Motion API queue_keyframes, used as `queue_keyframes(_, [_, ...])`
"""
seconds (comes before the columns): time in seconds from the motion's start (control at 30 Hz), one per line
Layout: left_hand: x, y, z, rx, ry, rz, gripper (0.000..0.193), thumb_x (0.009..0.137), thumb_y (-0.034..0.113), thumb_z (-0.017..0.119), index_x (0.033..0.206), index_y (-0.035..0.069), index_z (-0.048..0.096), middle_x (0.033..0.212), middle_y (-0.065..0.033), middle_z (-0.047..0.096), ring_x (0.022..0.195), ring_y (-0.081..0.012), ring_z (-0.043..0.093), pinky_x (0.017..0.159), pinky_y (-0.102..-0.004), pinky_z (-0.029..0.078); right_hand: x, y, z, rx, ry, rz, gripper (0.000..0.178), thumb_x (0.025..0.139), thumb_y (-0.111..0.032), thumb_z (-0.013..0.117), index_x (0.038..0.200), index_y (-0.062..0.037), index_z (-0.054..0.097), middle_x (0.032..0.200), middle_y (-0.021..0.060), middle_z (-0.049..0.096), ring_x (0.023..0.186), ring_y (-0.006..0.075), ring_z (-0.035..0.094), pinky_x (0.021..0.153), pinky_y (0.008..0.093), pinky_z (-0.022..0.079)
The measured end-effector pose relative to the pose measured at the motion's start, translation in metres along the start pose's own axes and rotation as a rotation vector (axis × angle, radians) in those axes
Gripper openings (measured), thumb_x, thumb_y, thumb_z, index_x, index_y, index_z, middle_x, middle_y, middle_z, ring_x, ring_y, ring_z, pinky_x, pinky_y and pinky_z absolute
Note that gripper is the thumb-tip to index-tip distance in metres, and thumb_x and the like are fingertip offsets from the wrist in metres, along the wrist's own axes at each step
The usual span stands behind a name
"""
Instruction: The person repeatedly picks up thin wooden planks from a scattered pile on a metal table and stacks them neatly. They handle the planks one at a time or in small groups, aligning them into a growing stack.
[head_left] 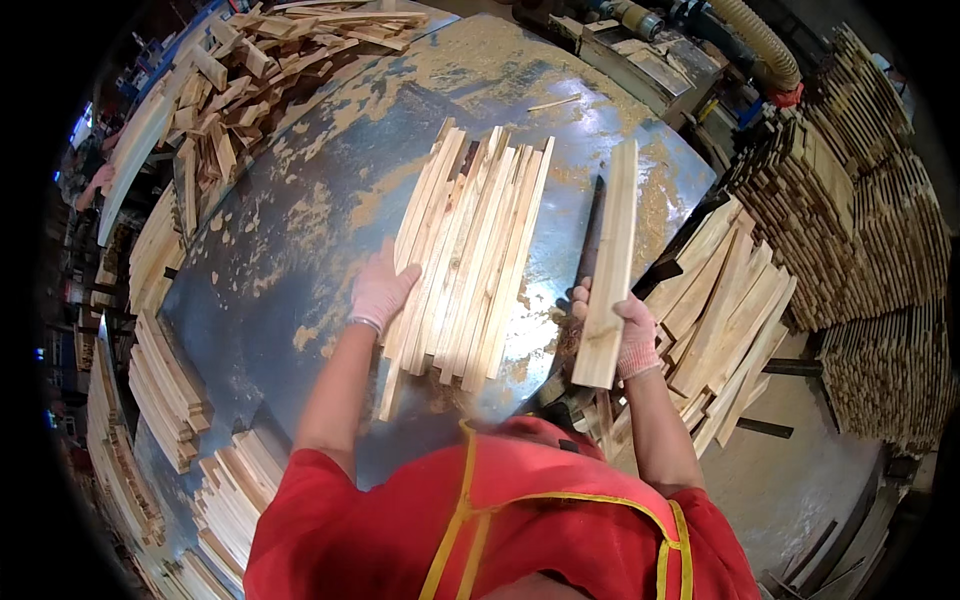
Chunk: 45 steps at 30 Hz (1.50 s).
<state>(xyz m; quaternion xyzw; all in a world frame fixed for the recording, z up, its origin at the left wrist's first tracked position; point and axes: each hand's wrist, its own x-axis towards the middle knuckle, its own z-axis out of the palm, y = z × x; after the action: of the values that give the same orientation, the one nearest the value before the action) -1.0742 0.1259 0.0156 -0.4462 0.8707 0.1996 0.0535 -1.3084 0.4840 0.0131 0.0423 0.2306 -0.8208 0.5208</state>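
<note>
On the metal table lies a row of narrow wooden strips (465, 260), side by side with uneven ends. My left hand (382, 287), in a pale pink glove, rests against the row's left edge, fingers extended and thumb apart over the nearest strips. To the right of the row, my right hand (636, 335) grips a wooden board (612, 260) near its lower end. The thumb lies on its right side, and the fingertips show past its left edge. The board is held lengthwise near the table's right edge; its underside is hidden.
Sawdust covers parts of the metal table (300, 230). Offcuts (225, 100) are heaped at the far left. Loose boards (725, 310) lie on the right, beside tall stacks of boards (800, 180). A ribbed hose (765, 45) hangs at the far right. More strips (165, 390) are stacked at left.
</note>
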Motion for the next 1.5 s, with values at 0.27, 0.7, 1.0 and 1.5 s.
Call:
queue_keyframes(0.27, [-0.084, 0.055, 0.015, -0.147, 0.160, 0.468, 0.080, 0.093, 0.042, 0.072, 0.156, -0.004, 0.049, 0.155, -0.0289, 0.054, 0.147, -0.0419, 0.050, 0.126, -0.0479, 0.037, -0.001, 0.068, 0.016, -1.486, 0.650, -0.215, 0.092, 0.078, -0.019, 0.078, 0.162, -0.0048, 0.043, 0.159, 0.0285, 0.047, 0.149, 0.0428, 0.047, 0.123, 0.0419, 0.039])
queue_keyframes(0.7, [-0.068, 0.195, 0.078, -0.554, -0.164, 0.182, 0.058, 0.096, 0.039, 0.073, 0.134, -0.004, 0.063, 0.123, -0.0272, 0.072, 0.116, -0.0452, 0.067, 0.104, -0.0472, 0.053, -0.046, 0.004, -0.005, -1.662, 0.507, -0.587, 0.080, 0.085, -0.035, 0.083, 0.152, -0.0012, 0.055, 0.151, 0.0265, 0.057, 0.148, 0.0437, 0.047, 0.126, 0.0521, 0.036])
queue_keyframes(1.0, [-0.094, 0.171, 0.127, 0.361, 0.196, 0.350, 0.080, 0.091, 0.034, 0.075, 0.159, 0.003, 0.046, 0.166, -0.0169, 0.043, 0.155, -0.0383, 0.036, 0.126, -0.0535, 0.029, -0.079, -0.165, -0.092, -1.995, 1.344, -0.055, 0.086, 0.087, -0.029, 0.076, 0.161, -0.0020, 0.043, 0.151, 0.0311, 0.054, 0.134, 0.0440, 0.058, 0.113, 0.0514, 0.049])
queue_keyframes(1.5, [-0.091, 0.145, 0.085, 0.266, 0.040, 0.482, 0.083, 0.091, 0.050, 0.070, 0.158, 0.005, 0.047, 0.162, -0.0183, 0.046, 0.153, -0.0390, 0.038, 0.125, -0.0522, 0.031, -0.041, -0.043, -0.027, -0.438, 0.279, -0.217, 0.061, 0.083, -0.009, 0.069, 0.142, 0.0020, 0.060, 0.110, 0.0131, 0.071, 0.091, 0.0272, 0.072, 0.084, 0.0391, 0.064])
